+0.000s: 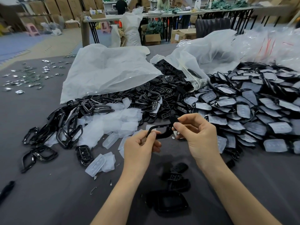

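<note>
Head view: black frame [159, 131] spans both pinching hands, left hand [139, 148], right hand [197, 135].

I see my left hand [139, 149] pinching one end of a black frame [163, 137] and my right hand [200, 135] pinching the other, above the grey table [48, 195]. Loose frames [65, 129] heap at left, clear inserts [118, 120] lie mid-table, and covered pieces [251, 111] pile at right

No legible text anywhere, white label on cardboard box [186, 34] too blurred, blue marks on far carton [97, 13] unreadable
</note>
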`<state>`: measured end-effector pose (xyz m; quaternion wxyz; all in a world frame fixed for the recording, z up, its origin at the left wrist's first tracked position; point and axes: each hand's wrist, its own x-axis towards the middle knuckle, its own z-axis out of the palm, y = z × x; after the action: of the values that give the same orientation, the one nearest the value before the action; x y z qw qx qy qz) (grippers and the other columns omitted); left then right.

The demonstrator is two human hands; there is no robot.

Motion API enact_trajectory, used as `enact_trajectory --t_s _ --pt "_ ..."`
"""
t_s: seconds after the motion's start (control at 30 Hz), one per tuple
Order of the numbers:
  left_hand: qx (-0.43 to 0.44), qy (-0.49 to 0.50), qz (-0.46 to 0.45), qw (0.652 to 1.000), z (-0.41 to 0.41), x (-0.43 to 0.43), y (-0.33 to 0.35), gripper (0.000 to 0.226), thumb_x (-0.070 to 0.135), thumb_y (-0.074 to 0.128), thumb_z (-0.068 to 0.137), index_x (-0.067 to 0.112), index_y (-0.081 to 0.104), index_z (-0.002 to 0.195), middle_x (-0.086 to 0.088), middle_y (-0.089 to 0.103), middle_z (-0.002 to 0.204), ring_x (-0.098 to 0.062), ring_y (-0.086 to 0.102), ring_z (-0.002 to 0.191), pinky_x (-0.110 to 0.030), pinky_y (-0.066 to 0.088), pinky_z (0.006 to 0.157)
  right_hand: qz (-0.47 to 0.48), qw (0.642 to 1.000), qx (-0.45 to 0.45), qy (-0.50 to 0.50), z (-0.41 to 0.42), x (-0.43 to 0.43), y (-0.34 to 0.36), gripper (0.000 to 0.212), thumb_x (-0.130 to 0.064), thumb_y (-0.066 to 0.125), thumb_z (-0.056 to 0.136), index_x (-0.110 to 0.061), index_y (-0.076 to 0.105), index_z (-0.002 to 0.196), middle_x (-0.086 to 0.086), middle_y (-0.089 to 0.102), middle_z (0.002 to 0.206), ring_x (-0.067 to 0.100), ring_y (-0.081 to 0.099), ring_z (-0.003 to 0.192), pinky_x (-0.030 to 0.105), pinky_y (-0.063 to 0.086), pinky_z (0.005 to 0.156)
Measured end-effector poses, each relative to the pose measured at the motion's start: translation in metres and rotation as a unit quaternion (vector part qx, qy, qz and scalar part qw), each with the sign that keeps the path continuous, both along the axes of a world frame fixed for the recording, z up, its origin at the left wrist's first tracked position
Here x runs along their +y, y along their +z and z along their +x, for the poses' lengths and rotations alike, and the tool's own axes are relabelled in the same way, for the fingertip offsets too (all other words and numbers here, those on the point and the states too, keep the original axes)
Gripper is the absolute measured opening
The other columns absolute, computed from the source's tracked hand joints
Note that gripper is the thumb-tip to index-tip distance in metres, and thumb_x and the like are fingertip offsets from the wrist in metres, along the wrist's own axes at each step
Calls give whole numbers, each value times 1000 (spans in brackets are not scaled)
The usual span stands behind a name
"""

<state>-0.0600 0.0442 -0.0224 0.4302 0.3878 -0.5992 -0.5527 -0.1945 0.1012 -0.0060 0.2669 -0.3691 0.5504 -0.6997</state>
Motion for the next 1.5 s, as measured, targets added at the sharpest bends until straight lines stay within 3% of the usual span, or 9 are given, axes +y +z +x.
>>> enact_trajectory --t_s 0.13,0.23,0.57,0.8,0.97,1.07,1.17,1.27,1.5 --pt "1 -10 -23 1000 1 2 2 25 13 54 97 17 75 83 -4 70 62 -8 62 54 -13 47 55 8 971 237 -42 5 2 -1 26 -8 75 79 -28 59 76 -12 69 90 4 65 81 15 50 72" --pt "19 -14 -18 1000 2 3 2 29 15 51 98 15 75 81 -5 72 66 -10 64 57 -15 48 57 11 929 366 -53 9 2 -4 22 -6 78 76 -20 61 80 -9 66 87 5 60 81 12 45 73" --pt "23 -44 -51 997 1 3 2 35 38 45 89 18 72 78 -1 72 63 -6 63 55 -13 48 56 5 880 473 -41 7 2 -5 19 -8 79 75 -12 61 82 -6 64 89 15 55 87 27 47 78" --pt "3 -46 -62 997 1 2 1 37 37 45 91 20 72 73 0 71 64 -7 64 56 -14 49 57 28 896 443 -2 5 2 -5 11 -11 75 80 -12 64 80 -6 62 94 16 58 91 24 45 80" --pt "-12 -52 -58 997 2 3 2 29 16 51 98 19 70 76 2 71 63 -4 63 56 -11 47 57 42 904 425 24 5 1 -5 8 -9 72 82 -10 64 81 -5 61 100 13 57 95 19 43 83" --pt "-15 -54 -50 997 2 3 2 21 10 55 96 15 70 82 3 71 61 -3 64 55 -10 46 57 44 940 333 60 7 1 -3 10 -6 70 83 -14 65 82 -8 64 96 4 59 91 12 42 81" --pt "-15 -47 -49 998 2 3 2 17 9 56 95 12 69 84 2 72 62 -6 65 55 -11 48 57 72 980 160 91 4 2 -1 20 -5 68 85 -24 63 89 -10 67 82 7 65 77 18 52 72" --pt "-24 -45 -58 997 2 3 2 17 10 57 95 14 69 83 6 70 58 -2 64 54 -8 44 56 93 988 38 116 0 2 0 18 -2 69 84 -18 65 92 -4 68 74 13 67 72 22 55 66" --pt "-34 -46 -68 996 0 2 0 15 8 54 96 14 66 89 3 71 60 -8 66 56 -11 48 58 102 990 6 102 -1 -1 -4 10 0 71 80 -10 69 79 -2 70 68 8 65 66 16 49 58"
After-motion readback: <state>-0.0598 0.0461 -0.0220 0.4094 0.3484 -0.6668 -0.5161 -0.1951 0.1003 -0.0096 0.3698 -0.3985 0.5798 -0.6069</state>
